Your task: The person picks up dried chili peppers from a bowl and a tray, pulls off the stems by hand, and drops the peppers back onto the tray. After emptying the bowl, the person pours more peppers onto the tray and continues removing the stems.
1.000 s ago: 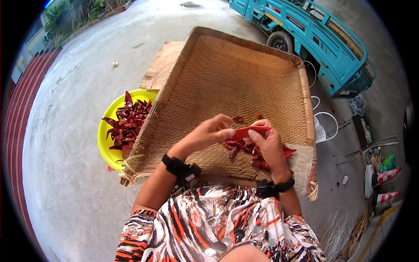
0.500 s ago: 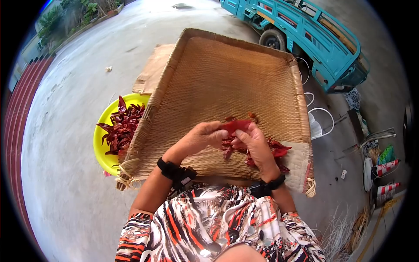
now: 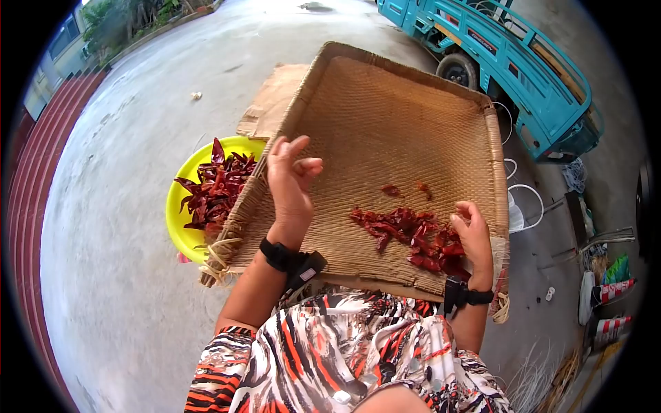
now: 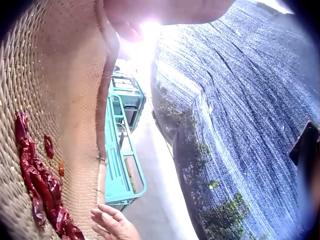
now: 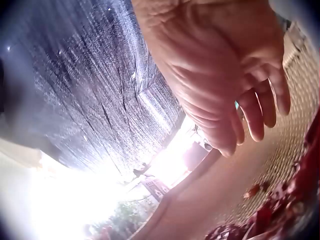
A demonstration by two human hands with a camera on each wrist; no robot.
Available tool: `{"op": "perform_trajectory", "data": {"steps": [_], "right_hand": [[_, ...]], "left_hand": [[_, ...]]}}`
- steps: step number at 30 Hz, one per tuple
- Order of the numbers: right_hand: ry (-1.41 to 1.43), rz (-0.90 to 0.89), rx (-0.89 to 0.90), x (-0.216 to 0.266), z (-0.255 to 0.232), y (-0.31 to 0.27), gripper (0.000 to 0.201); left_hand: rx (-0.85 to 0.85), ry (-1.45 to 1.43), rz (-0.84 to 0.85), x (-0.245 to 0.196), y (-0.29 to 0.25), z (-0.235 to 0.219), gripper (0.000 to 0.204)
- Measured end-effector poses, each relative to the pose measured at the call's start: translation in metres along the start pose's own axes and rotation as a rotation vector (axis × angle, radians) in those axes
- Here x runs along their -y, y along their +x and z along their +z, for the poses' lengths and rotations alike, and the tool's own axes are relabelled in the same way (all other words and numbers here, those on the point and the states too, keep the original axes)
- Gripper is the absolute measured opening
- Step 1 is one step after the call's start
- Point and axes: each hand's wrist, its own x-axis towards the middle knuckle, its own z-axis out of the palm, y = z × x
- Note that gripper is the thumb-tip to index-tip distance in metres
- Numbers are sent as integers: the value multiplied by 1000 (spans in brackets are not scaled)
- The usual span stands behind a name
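Both left hand and right hand are empty, fingers loose, the tray rim dividing red peppers from yellow basin.

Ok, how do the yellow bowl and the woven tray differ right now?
The bowl is round and bright yellow, while the tray is tan and roughly four-sided. The tray looks much larger than the bowl. A dense pepper heap fills much of what shows of the bowl; the tray has a looser pepper patch toward its near right. Both hold dark red peppers.
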Motion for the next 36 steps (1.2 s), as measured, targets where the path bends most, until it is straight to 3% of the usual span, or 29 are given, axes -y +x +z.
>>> {"op": "perform_trajectory", "data": {"steps": [2,5,9,14,17,18,21,22,27,32,33,34,36], "right_hand": [[-385,-4,-2,4,-6,-6,36],[-514,-20,136,-14,-6,-13,36],[-484,18,212,-9,-1,-16,34],[-491,-34,128,-2,3,-12,22],[-275,-181,-104,13,8,-4,19],[-258,-232,-119,19,8,-1,22],[199,-160,-115,46,20,-1,30],[174,-235,-77,49,24,0,42],[214,-314,84,84,48,-7,61],[294,-455,198,88,73,-6,63],[313,-438,210,90,73,-7,62],[332,-420,222,93,72,-8,61],[339,-378,231,94,72,-9,54]], "left_hand": [[52,161,-103,8,0,-2,32],[311,331,-232,19,-7,-3,19],[524,478,-232,24,-18,5,17],[665,507,-244,33,-23,8,16],[714,497,-236,34,-24,9,16],[730,502,-244,35,-24,8,16],[802,510,-311,32,-28,9,20],[831,511,-338,31,-29,10,22],[920,428,-379,32,-41,19,30],[991,541,-284,50,-36,5,28],[982,560,-272,49,-37,6,27],[977,756,-140,47,-34,6,25],[966,850,-149,39,-38,13,24]]}}
